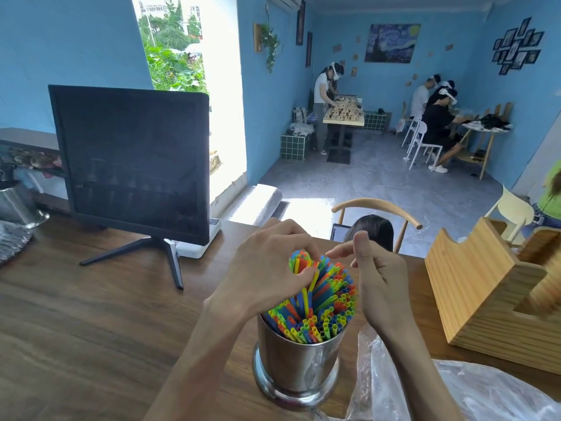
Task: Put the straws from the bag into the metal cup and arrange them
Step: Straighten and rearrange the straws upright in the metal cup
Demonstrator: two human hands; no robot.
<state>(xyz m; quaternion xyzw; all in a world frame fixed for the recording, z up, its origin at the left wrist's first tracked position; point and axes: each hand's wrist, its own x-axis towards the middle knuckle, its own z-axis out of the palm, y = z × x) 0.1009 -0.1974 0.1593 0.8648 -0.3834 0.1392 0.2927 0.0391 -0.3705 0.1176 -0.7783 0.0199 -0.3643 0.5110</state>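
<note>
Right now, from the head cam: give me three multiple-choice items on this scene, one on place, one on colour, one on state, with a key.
1. Where are the straws?
A. In the metal cup
B. Flat on the table
C. In the wooden box

2. What colour is the monitor?
A. White
B. Black
C. Red

3. What is the left hand doing?
A. Resting on the table
B. Gripping the monitor
C. Fingering the straw tops

Key: 1 A, they stand fanned in the cup. 2 B, frame and dark screen. 3 C, its fingertips are among the straw tops.
</note>
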